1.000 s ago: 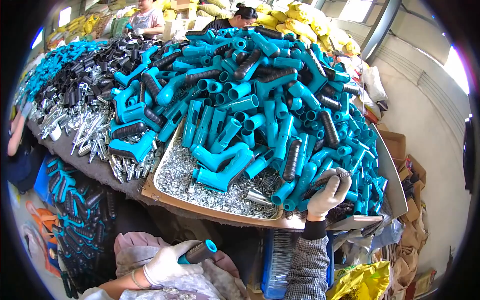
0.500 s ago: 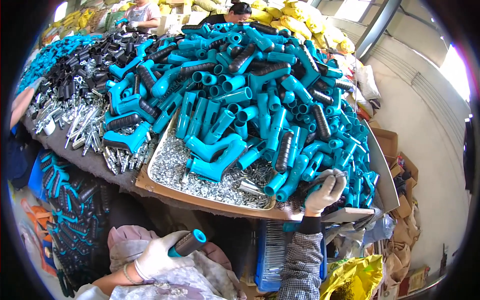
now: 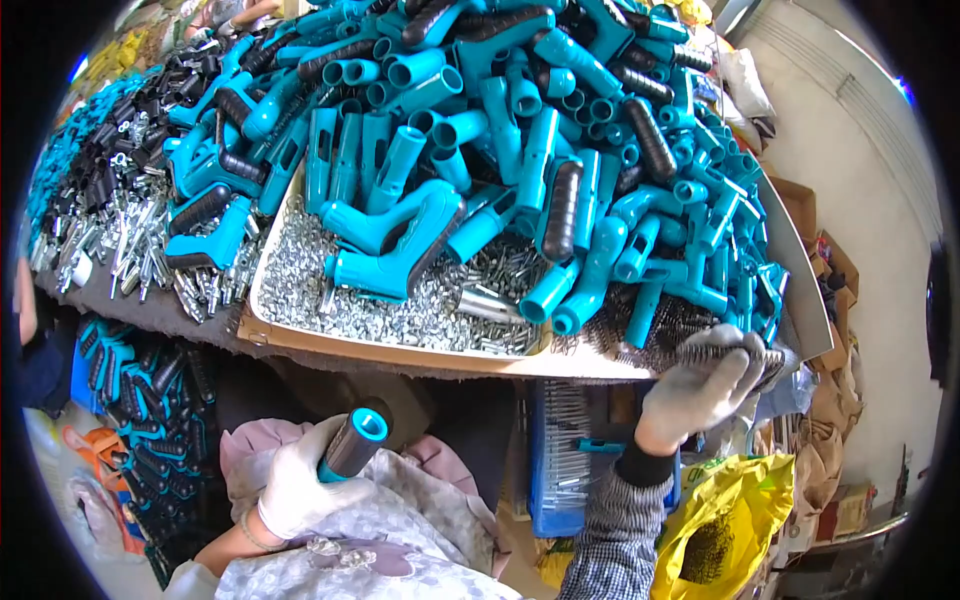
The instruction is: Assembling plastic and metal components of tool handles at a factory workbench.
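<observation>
Near my lap, my left hand [image 3: 305, 487] in a white glove is wrapped round a teal and black tool handle [image 3: 356, 445], its round hollow end facing up. My right hand [image 3: 700, 395], also gloved, reaches to the table's front right edge. Its fingers curl on a clump of dark coil springs [image 3: 765, 362]; how many they grip cannot be made out. More dark springs [image 3: 610, 330] lie just left of that hand. Teal hollow housings [image 3: 540, 170] are heaped above it, some with black ribbed grips.
A shallow tray [image 3: 400, 350] holds small shiny metal parts. Metal pins [image 3: 130, 240] and black sleeves lie to the left. Below the table are a blue bin [image 3: 555, 510] of thin rods, a yellow bag [image 3: 730, 520] and stacked handles [image 3: 160, 430]. Another person's arm [image 3: 258, 12] shows at the back.
The view has tilted down and shifted. My right hand has moved right along the table edge, onto the springs. My left hand still holds the tool handle, now turned more upright.
</observation>
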`<state>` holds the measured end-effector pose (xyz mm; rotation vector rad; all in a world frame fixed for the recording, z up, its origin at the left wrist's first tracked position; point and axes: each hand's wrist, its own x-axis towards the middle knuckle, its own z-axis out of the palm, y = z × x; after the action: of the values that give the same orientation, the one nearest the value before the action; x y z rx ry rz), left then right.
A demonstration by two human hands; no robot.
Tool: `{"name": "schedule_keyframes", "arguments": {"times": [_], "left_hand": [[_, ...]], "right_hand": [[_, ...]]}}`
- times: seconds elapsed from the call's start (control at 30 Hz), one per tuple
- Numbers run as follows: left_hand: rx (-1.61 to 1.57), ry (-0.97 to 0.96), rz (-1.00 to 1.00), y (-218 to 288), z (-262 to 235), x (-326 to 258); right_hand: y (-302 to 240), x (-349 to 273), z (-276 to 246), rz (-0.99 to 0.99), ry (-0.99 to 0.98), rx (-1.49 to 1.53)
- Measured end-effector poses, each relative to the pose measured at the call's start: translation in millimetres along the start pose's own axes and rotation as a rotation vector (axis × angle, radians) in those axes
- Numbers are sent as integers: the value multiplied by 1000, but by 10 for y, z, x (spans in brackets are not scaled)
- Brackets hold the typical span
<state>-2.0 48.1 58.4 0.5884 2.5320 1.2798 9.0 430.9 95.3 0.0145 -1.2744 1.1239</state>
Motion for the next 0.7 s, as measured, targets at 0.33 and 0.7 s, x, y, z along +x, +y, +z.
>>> {"name": "schedule_keyframes", "arguments": {"times": [0.33, 0.7], "left_hand": [[-123, 217, 122, 24, -52, -72], [143, 475, 122, -413, -500, -388]], "right_hand": [[-978, -2100, 443, 1403, -70, 630], [-1117, -2435, 1058, 1558, -276, 741]]}}
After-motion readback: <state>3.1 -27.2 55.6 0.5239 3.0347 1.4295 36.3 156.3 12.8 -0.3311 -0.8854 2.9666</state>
